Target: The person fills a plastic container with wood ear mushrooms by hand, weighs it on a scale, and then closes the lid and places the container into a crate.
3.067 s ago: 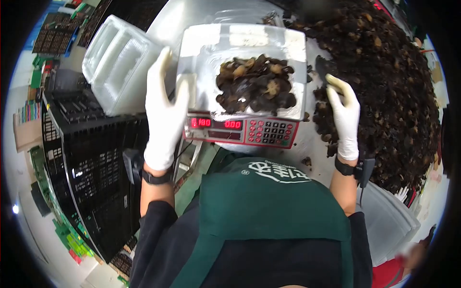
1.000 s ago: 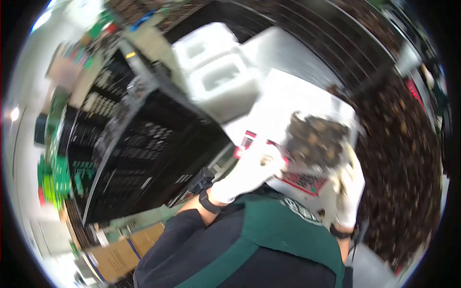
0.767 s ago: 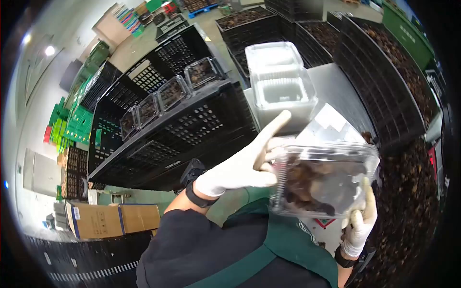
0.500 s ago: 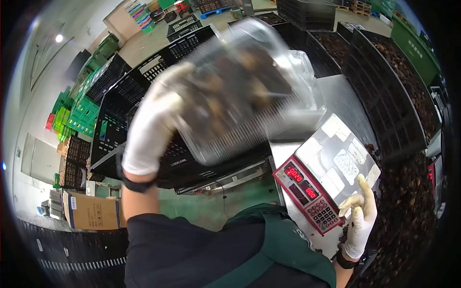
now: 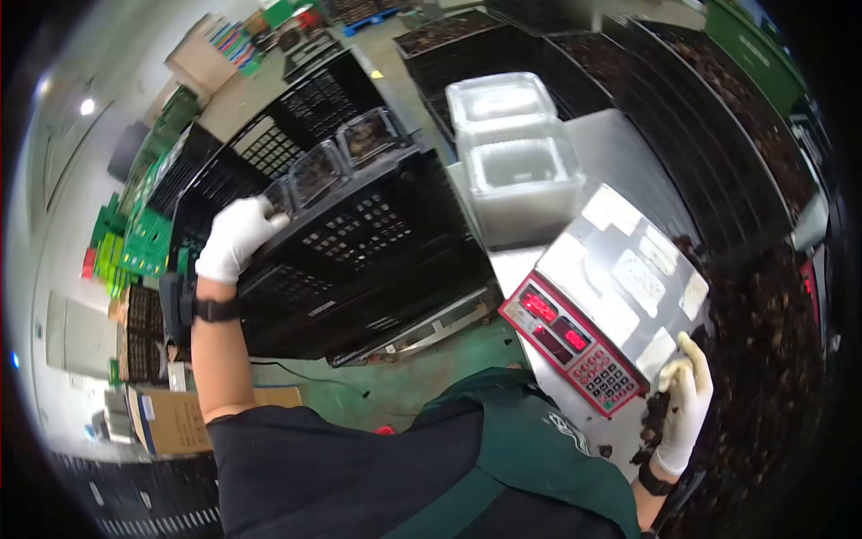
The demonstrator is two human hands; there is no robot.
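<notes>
My gloved left hand (image 5: pixel 237 239) is at the near rim of a black crate (image 5: pixel 386 225). Its fingers are closed on a clear plastic box (image 5: pixel 279 194) inside, mostly hidden by the hand and rim. Beside that box sit two more clear lidded boxes, a middle one (image 5: pixel 318 174) and a far one (image 5: pixel 368 137), with dark brown pieces in them. My gloved right hand (image 5: pixel 686 404) hovers by the near right corner of a red digital scale (image 5: pixel 575 341), fingers bent and apart, seemingly holding nothing. Pale stickers dot the scale's bare metal plate (image 5: pixel 620 269).
Stacked empty clear containers (image 5: pixel 521 175) stand on the metal table (image 5: pixel 615 153) behind the scale. Dark brown pieces (image 5: pixel 754 404) are heaped to the right, with large black bins (image 5: pixel 718 126) beyond. A cardboard box (image 5: pixel 171 420) lies on the left.
My left hand has moved the filled plastic box from in front of me down and left into the black crate. My right hand stays near the scale, its fingers slightly shifted.
</notes>
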